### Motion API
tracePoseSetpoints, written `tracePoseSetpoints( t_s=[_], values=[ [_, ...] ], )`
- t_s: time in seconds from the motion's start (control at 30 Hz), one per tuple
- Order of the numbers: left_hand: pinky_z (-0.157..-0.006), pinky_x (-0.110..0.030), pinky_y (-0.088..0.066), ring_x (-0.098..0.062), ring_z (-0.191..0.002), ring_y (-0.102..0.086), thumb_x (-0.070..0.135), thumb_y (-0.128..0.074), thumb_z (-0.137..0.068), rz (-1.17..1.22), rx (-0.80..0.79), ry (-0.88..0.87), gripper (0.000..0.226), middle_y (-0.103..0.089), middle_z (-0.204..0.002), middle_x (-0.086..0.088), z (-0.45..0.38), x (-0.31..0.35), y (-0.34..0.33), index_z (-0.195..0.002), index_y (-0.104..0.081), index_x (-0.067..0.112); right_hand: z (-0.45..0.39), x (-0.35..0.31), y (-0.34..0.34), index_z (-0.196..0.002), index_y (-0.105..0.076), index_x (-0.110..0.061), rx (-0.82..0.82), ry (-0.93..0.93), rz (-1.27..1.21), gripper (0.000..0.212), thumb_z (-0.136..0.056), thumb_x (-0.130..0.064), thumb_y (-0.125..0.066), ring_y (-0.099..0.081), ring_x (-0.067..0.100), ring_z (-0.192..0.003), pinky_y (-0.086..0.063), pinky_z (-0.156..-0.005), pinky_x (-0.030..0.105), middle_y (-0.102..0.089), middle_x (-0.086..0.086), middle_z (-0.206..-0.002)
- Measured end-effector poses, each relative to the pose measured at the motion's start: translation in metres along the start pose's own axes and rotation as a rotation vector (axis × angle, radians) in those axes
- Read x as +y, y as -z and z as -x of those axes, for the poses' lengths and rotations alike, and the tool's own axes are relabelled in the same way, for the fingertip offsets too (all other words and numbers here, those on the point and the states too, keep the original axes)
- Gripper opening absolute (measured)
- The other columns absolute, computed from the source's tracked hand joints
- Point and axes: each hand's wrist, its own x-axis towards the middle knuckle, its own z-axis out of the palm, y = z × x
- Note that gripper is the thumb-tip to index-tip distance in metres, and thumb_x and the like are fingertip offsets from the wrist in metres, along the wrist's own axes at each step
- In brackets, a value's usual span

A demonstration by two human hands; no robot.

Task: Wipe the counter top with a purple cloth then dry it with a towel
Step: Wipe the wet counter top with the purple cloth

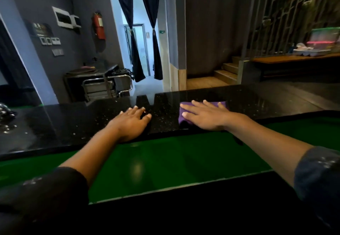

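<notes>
Purple cloth (pixel 185 114) under right hand (pixel 206 117), counter top (pixel 73 124)

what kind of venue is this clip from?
Probably a bar or restaurant service counter: a long black speckled counter top, a metal service trolley by the wall, and a wall-mounted fire extinguisher.

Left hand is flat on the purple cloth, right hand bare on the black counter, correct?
Swapped. The head view shows the right hand flat on the purple cloth, and the left hand bare on the black counter.
</notes>
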Motion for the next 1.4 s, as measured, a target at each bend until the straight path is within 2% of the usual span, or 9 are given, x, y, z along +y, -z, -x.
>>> tracePoseSetpoints(
  t_s=[0.17, 0.37, 0.53, 0.73, 0.87, 1.0, 1.13, 1.3, 1.4],
  values=[
    [-0.119, -0.039, -0.002, -0.020, -0.147, -0.003, 0.047, -0.018, -0.099, 0.018, -0.006, -0.006, 0.060, -0.005, -0.160, -0.007, 0.006, 0.003, -0.004, -0.152, -0.010, 0.019, -0.001, 0.028, 0.004, -0.147, -0.006, -0.053, -0.018, -0.034, -0.002, 0.054, -0.096, -0.064, -0.016, 0.002, 0.024, -0.149, 0.005, -0.113, 0.057, 0.002, -0.011, -0.162],
    [-0.119, -0.035, -0.001, -0.015, -0.147, -0.002, 0.048, -0.018, -0.099, 0.015, 0.008, -0.009, 0.059, -0.003, -0.160, -0.003, 0.008, 0.004, -0.006, -0.152, -0.009, 0.023, -0.080, 0.056, 0.022, -0.151, -0.004, -0.043, -0.075, -0.073, -0.045, 0.054, -0.099, -0.057, -0.011, 0.009, 0.028, -0.149, 0.007, -0.116, 0.056, 0.003, -0.008, -0.162],
    [-0.120, -0.033, 0.000, -0.010, -0.146, 0.002, 0.051, -0.015, -0.098, 0.024, 0.019, -0.017, 0.058, 0.000, -0.159, 0.003, 0.000, 0.000, -0.005, -0.151, -0.005, 0.029, -0.146, 0.084, 0.030, -0.149, -0.008, -0.048, -0.042, -0.178, -0.045, 0.070, -0.084, -0.074, -0.012, 0.007, 0.030, -0.149, 0.003, -0.117, 0.057, 0.002, -0.003, -0.163],
    [-0.120, -0.034, 0.000, -0.011, -0.146, 0.000, 0.051, -0.016, -0.098, 0.039, 0.015, -0.015, 0.058, -0.001, -0.160, 0.004, -0.002, 0.001, -0.004, -0.151, -0.007, 0.029, -0.131, 0.061, 0.029, -0.149, -0.005, -0.048, -0.023, -0.240, -0.054, 0.059, -0.094, -0.066, -0.015, 0.010, 0.034, -0.147, 0.003, -0.115, 0.062, 0.008, -0.002, -0.163],
    [-0.119, -0.035, -0.001, -0.014, -0.147, -0.001, 0.050, -0.017, -0.099, 0.042, 0.001, 0.002, 0.058, -0.001, -0.160, 0.001, -0.003, 0.001, -0.003, -0.152, -0.008, 0.027, -0.083, 0.027, 0.022, -0.150, -0.001, -0.046, -0.057, -0.081, -0.029, 0.057, -0.097, -0.061, -0.013, 0.009, 0.034, -0.148, 0.007, -0.113, 0.061, 0.009, -0.002, -0.162],
    [-0.118, -0.037, -0.001, -0.017, -0.147, -0.002, 0.049, -0.017, -0.099, 0.039, -0.012, 0.017, 0.059, -0.003, -0.160, -0.002, -0.002, 0.004, -0.003, -0.152, -0.009, 0.024, -0.023, -0.011, 0.003, -0.148, -0.001, -0.051, -0.071, 0.092, 0.010, 0.054, -0.097, -0.062, -0.013, 0.008, 0.029, -0.148, 0.009, -0.112, 0.062, 0.008, -0.006, -0.162],
    [-0.118, -0.038, -0.001, -0.018, -0.147, -0.001, 0.049, -0.016, -0.099, 0.048, -0.014, 0.009, 0.059, -0.002, -0.160, -0.004, 0.002, 0.004, -0.002, -0.152, -0.009, 0.023, 0.025, -0.014, -0.004, -0.147, -0.001, -0.054, -0.029, 0.187, 0.047, 0.053, -0.096, -0.063, -0.014, 0.004, 0.021, -0.149, 0.006, -0.115, 0.057, 0.005, -0.012, -0.162],
    [-0.117, -0.039, -0.001, -0.020, -0.147, -0.002, 0.049, -0.016, -0.099, 0.039, -0.011, -0.014, 0.059, -0.003, -0.160, -0.004, 0.001, 0.001, -0.004, -0.151, -0.009, 0.022, 0.029, 0.021, 0.006, -0.145, -0.002, -0.056, -0.040, 0.019, 0.036, 0.051, -0.096, -0.061, -0.014, 0.000, 0.019, -0.149, 0.002, -0.117, 0.055, 0.003, -0.014, -0.161],
    [-0.117, -0.039, -0.001, -0.021, -0.147, -0.004, 0.048, -0.018, -0.098, 0.034, 0.030, -0.012, 0.060, -0.005, -0.160, -0.005, -0.004, 0.001, -0.009, -0.151, -0.012, 0.021, 0.006, 0.018, 0.002, -0.146, -0.003, -0.054, -0.008, -0.097, 0.029, 0.051, -0.097, -0.062, -0.013, 0.002, 0.023, -0.149, 0.003, -0.116, 0.057, 0.004, -0.011, -0.162]
  ],
)
